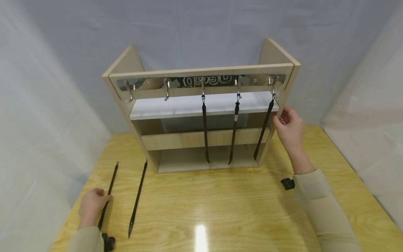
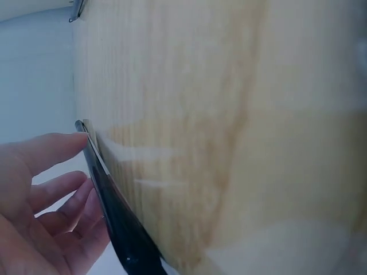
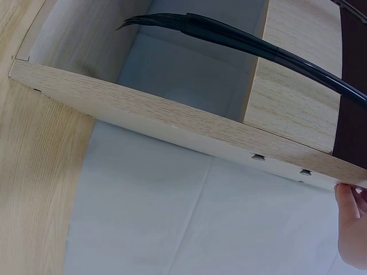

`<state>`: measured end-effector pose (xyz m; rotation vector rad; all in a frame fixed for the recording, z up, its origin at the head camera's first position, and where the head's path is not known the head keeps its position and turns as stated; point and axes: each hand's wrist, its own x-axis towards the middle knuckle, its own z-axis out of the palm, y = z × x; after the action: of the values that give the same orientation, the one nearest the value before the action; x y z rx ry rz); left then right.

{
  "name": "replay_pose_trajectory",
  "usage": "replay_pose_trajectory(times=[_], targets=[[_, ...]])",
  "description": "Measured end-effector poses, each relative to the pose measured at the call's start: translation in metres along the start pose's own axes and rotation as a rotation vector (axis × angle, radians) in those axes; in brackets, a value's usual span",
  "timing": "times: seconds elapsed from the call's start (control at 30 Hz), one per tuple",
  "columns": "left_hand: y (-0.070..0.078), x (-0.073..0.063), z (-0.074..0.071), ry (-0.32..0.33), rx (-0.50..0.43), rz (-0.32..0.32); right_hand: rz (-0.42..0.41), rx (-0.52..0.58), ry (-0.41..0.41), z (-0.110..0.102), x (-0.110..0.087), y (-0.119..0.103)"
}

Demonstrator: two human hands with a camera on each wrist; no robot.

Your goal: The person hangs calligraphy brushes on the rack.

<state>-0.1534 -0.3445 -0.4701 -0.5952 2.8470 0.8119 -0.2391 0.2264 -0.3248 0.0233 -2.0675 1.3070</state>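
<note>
My left hand (image 1: pixel 92 204) is at the outer of two dark calligraphy brushes lying on the table at the left. Its thumb and fingers pinch this brush (image 2: pixel 123 229) along the handle, the fingertips partly hidden behind it. The inner brush (image 1: pixel 137 197) lies beside it. My right hand (image 1: pixel 290 131) grips the right side panel of a wooden rack (image 1: pixel 206 138), thumb at the front edge and other fingers partly hidden. From the rack's hooks hang three brushes: one in the middle (image 1: pixel 205 129), one further right (image 1: pixel 234 129), and one (image 3: pixel 229 37) close to the right panel.
A shiny metal hook rail (image 1: pixel 258 80) runs across the rack's upper front, its two left hooks (image 1: pixel 167 89) holding nothing. Below it sit a white shelf (image 1: pixel 182 105) and a lower crossbar (image 1: pixel 173 140). The rack stands on the wood-grain table (image 1: pixel 201 199), with pale sheeting (image 1: pixel 201 31) behind.
</note>
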Motion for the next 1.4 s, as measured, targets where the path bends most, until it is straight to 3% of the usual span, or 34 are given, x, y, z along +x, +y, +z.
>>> replay_pose_trajectory(times=[0.1, 0.4, 0.63, 0.9, 1.17, 1.3, 1.4], targets=[[0.001, 0.000, -0.001, -0.021, 0.011, 0.008, 0.001, -0.004, 0.003, 0.001, 0.000, -0.001], [0.002, 0.001, 0.001, 0.019, 0.020, 0.037, -0.008, 0.042, 0.000, 0.002, -0.001, -0.001], [0.005, -0.001, -0.001, 0.013, 0.012, 0.098, -0.015, 0.066, 0.003, 0.004, 0.000, -0.002], [0.011, -0.001, -0.004, 0.042, 0.006, 0.107, -0.009, 0.057, 0.005, 0.004, 0.000, -0.001], [0.035, -0.009, -0.012, 0.212, -0.099, 0.164, -0.009, 0.057, 0.007, 0.003, -0.002, -0.001], [0.052, -0.016, -0.015, 0.289, -0.185, 0.147, -0.011, 0.046, 0.011, 0.002, -0.002, -0.001], [0.066, -0.021, -0.017, 0.384, -0.266, 0.143, -0.009, 0.059, 0.012, 0.002, -0.002, 0.000]])
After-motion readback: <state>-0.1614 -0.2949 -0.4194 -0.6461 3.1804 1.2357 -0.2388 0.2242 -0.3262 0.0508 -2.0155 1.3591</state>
